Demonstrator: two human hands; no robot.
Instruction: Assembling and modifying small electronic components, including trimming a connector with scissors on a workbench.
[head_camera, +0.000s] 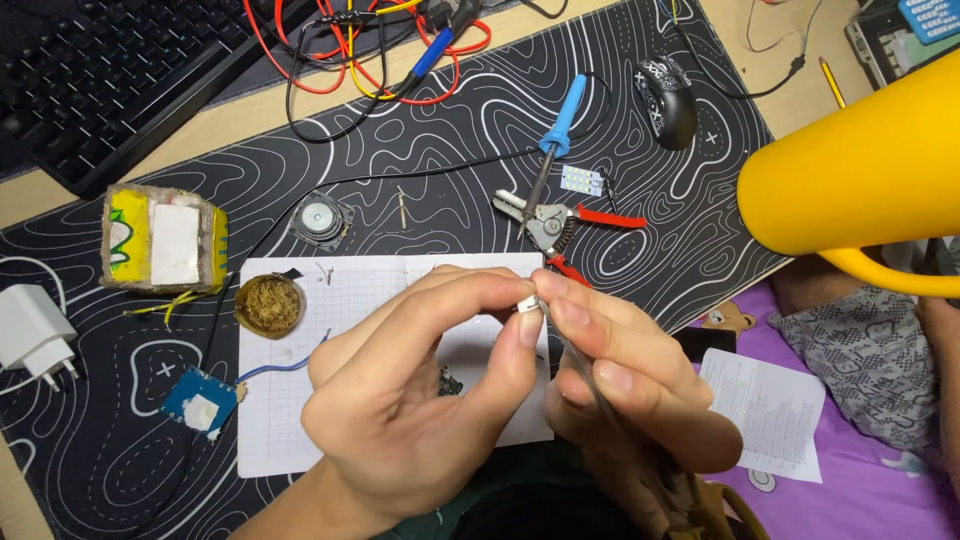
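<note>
White small part (527, 303) pinched between both hands' fingertips (530, 325).

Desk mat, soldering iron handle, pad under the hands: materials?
Desk mat: looks like matte fabric over rubber, black with white contour lines, no glare. Soldering iron handle: smooth blue plastic, slight sheen. Pad: white grid paper, open at a centre fold.

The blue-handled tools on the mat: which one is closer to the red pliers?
The soldering iron with the light blue handle; its metal tip reaches down to the red-handled pliers. The darker blue-handled tool lies farther up, among the red and yellow wires.
</note>
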